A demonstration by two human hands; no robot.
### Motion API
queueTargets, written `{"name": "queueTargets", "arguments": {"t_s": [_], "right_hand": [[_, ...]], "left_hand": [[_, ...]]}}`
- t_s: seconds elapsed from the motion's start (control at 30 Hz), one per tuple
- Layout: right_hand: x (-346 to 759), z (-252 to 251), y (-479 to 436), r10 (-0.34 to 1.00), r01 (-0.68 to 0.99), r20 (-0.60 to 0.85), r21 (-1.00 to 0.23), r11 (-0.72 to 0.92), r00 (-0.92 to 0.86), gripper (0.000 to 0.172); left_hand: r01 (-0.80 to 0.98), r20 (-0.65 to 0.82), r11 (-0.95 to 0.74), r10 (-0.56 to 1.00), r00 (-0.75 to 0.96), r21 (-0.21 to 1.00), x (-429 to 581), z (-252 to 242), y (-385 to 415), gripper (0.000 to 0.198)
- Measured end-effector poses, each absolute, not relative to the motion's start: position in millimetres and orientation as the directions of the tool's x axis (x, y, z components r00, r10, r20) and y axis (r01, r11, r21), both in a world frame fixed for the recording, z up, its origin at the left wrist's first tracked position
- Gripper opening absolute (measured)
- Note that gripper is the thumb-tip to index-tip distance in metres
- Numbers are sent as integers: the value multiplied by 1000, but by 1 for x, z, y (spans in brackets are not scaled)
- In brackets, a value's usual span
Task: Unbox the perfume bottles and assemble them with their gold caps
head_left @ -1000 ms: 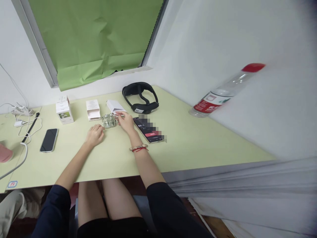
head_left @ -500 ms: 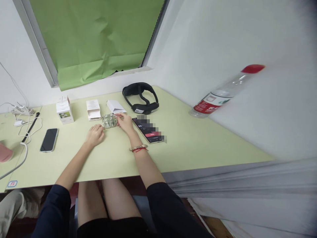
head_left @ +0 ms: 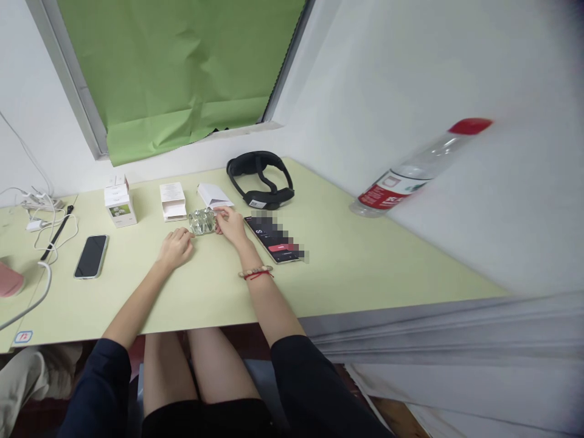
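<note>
Boxes [head_left: 172, 201]: sat shut, contents hidden.
Glass piece [head_left: 202, 221]: lay on table [head_left: 365, 261] between my hands.
Right hand [head_left: 232, 225]: fingertips touched it; grip unclear.
Left hand [head_left: 176, 248]: loosely curled, empty, beside it.

pale green desk [head_left: 365, 261], white walls [head_left: 410, 73], green-papered window [head_left: 177, 67]

Black headset [head_left: 261, 179], timer phone [head_left: 276, 238], dark phone [head_left: 91, 256], white boxes [head_left: 120, 205], water bottle [head_left: 410, 173], cables [head_left: 43, 210], green paper [head_left: 182, 67]

pale yellow-green table [head_left: 365, 261], crinkly green paper [head_left: 182, 67] over the window, black headband thing [head_left: 260, 179], clear bottle [head_left: 410, 173] with red cap, white boxes [head_left: 119, 204], red string bracelet [head_left: 256, 273]
</note>
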State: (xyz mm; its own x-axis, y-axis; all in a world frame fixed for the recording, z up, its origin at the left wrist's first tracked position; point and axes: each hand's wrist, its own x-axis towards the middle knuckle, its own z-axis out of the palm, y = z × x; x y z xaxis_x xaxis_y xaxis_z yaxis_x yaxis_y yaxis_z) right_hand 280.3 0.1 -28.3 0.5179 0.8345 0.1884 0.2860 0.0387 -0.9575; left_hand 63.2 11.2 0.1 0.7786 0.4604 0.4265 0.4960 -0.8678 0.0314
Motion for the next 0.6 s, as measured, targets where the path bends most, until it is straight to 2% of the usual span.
{"name": "queueTargets", "arguments": {"t_s": [0.07, 0.17, 0.27, 0.6], "right_hand": [[280, -26, -2, 820, 361, 235, -932, 37, 521, 33], [281, -21, -5, 779, 509, 399, -852, 120, 483, 30], [280, -18, -6, 767, 560, 483, -804, 199, 422, 31], [279, -20, -5, 821, 426, 325, -898, 112, 470, 35]], "left_hand": [[495, 425, -868, 461, 779, 36, 63, 0, 11, 23], [497, 425, -867, 466, 776, 43, 63, 0, 11, 23], [499, 420, -866, 470, 776, 46, 63, 0, 11, 23], [502, 420, -864, 472, 775, 43, 64, 0, 11, 22]]}}
